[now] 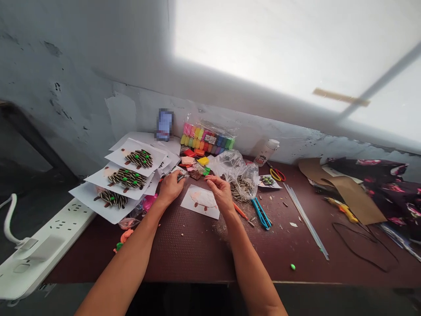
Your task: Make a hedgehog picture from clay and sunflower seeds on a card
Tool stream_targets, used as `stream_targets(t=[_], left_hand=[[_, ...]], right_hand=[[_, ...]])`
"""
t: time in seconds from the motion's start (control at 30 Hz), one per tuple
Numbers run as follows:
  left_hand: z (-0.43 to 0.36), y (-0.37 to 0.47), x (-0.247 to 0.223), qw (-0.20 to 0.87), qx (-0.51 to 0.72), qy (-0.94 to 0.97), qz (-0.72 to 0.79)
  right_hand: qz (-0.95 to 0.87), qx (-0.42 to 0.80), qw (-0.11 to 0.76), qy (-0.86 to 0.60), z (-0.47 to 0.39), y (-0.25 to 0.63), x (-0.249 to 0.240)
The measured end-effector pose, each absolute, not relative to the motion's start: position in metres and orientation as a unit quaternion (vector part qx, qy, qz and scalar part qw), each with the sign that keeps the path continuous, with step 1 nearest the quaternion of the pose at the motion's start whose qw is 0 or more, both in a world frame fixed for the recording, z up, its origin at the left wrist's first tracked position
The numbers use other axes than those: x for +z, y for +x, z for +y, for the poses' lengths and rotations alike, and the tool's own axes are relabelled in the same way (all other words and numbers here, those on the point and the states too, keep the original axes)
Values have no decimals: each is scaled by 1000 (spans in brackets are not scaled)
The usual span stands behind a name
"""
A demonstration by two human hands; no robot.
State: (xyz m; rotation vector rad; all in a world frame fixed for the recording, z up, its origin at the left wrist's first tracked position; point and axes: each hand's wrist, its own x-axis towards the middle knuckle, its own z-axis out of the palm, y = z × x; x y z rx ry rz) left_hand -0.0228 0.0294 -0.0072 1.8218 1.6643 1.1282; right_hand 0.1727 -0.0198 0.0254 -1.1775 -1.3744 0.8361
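Observation:
My left hand [171, 188] is closed around a small dark object that I cannot make out, just beyond the upper left corner of a white card [186, 206]. The card lies flat on the table and bears a pale hedgehog shape [204, 198] with brown feet. Over the card's right edge is my right hand [221, 193], its thumb and fingers pinched together; whatever is between them is too small to name. Sunflower seeds [239, 191] lie in and around a clear plastic bag [230, 162] beyond the right hand. An orange pointed tool [241, 211] and a blue box cutter [261, 214] are nearby.
Cards with seed-covered hedgehogs [128, 179] are stacked at left, by a white power strip [49, 237]. Behind are packs of coloured clay [207, 139], a phone [164, 124] and a white bottle [267, 152]. Scissors [278, 174], glue sticks [305, 221] and a yellow glue gun [344, 210] lie right.

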Motion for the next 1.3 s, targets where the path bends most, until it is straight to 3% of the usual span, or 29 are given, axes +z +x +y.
stream_targets(t=[0.13,0.43,0.87,1.1,1.3], left_hand=[[25,-24,-8,92,332,687,640],[10,-22,9,12,246,732,635],[15,-25,0,11,235,739,631],[17,-26,8,41,269,738,617],[19,-14,3,59,286,811,507]], right_hand=[[-552,372,531,-524,-32,187,24],[-545,324,505,-586,-67,214,8],[-620,178,396,-653,-80,211,1],[-628,151,365,-670,-85,210,0],[-621,176,376,-665,-89,213,-3]])
